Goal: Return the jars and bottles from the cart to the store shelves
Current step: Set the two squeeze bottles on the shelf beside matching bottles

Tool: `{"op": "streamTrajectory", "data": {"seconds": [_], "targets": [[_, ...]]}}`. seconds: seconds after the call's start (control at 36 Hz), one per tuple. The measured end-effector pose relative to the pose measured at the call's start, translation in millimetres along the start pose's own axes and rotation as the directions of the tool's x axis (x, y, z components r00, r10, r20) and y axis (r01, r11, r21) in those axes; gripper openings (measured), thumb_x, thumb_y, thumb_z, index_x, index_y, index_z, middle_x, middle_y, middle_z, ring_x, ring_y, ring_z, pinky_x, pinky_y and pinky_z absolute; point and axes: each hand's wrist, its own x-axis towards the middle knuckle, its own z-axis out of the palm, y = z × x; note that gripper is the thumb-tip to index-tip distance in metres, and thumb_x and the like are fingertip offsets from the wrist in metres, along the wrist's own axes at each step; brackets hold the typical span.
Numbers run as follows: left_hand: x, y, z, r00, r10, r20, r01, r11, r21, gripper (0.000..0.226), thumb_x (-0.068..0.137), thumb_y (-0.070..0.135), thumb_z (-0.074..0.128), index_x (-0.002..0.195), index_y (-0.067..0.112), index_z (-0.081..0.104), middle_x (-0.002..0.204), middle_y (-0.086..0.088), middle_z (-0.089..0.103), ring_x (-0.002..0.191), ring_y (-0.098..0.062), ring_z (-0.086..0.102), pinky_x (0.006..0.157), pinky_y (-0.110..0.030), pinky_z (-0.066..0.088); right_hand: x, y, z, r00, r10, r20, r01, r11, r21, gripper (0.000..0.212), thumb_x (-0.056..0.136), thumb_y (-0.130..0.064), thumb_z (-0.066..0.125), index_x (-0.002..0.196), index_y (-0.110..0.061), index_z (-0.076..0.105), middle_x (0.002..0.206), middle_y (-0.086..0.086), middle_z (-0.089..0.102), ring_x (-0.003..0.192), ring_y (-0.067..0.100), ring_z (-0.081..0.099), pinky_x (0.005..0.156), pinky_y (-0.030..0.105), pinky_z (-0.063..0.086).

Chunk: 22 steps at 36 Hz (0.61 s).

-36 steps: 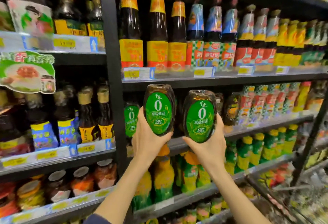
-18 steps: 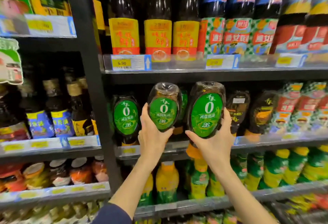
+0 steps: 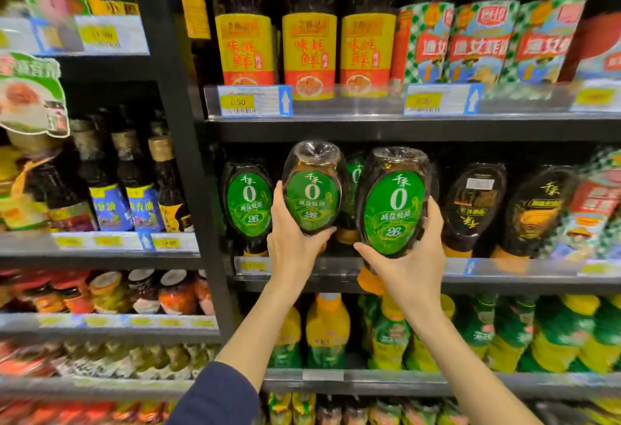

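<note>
Shelf edge (image 3: pixel 336 281) hides both caps as hands grip: left (image 3: pixel 292 249) and right (image 3: pixel 408 266) green-labelled bottles (image 3: pixel 311 197).

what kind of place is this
Most likely a supermarket sauce aisle. Black shelves hold rows of identical sauce bottles, and yellow price tags line the shelf edges. Each hand, left and right, holds a green-labelled bottle.

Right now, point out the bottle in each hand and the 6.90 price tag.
left bottle (image 3: pixel 312 196): head view, on its green oval label.
right bottle (image 3: pixel 394 212): head view, on its green oval label.
price tag (image 3: pixel 237 102): head view, on its yellow part, upper shelf edge.
</note>
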Motion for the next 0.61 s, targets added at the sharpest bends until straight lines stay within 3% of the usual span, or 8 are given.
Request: {"op": "streamTrajectory", "data": {"seconds": [0.14, 0.36, 0.61], "targets": [[9.4, 1.1, -1.0, 0.999, 0.039, 0.022, -0.04, 0.999, 0.028, 0.112, 0.063, 0.027, 0.086, 0.147, 0.019, 0.013, 0.147, -0.003, 0.036, 0.13, -0.019, 0.042, 0.095, -0.026, 0.039, 2.4, 1.5, -1.5, 1.0, 0.002, -0.003, -0.002, 1.0, 0.024, 0.118, 0.054, -0.029, 0.089, 0.146, -0.019, 0.017, 0.148, 0.001, 0.034, 0.134, 0.013, 0.034, 0.107, 0.028, 0.033], [3.0, -12.1, 4.4, 0.989, 0.007, 0.144, -0.019, 0.997, 0.08, 0.115, 0.063, 0.028, 0.086, 0.149, 0.017, 0.009, 0.151, -0.001, 0.03, 0.137, -0.019, 0.032, 0.108, -0.044, 0.033, 4.1, 3.5, -6.0, 1.0, -0.002, 0.0, 0.002, 0.999, 0.04, 0.117, 0.054, -0.031, 0.089, 0.145, -0.024, 0.016, 0.147, 0.001, 0.035, 0.133, 0.014, 0.037, 0.107, 0.038, 0.039], [7.0, -23.1, 10.8, 0.986, -0.07, 0.15, 0.046, 0.986, 0.161, 0.117, 0.064, 0.035, 0.084, 0.148, 0.013, 0.006, 0.147, -0.008, 0.037, 0.134, -0.027, 0.037, 0.104, -0.045, 0.036, 6.9, 10.3, -9.0, 1.0, -0.005, -0.018, 0.005, 1.0, 0.023, 0.115, 0.055, -0.034, 0.088, 0.144, -0.027, 0.016, 0.145, 0.001, 0.036, 0.133, 0.015, 0.036, 0.105, 0.046, 0.041]]}}
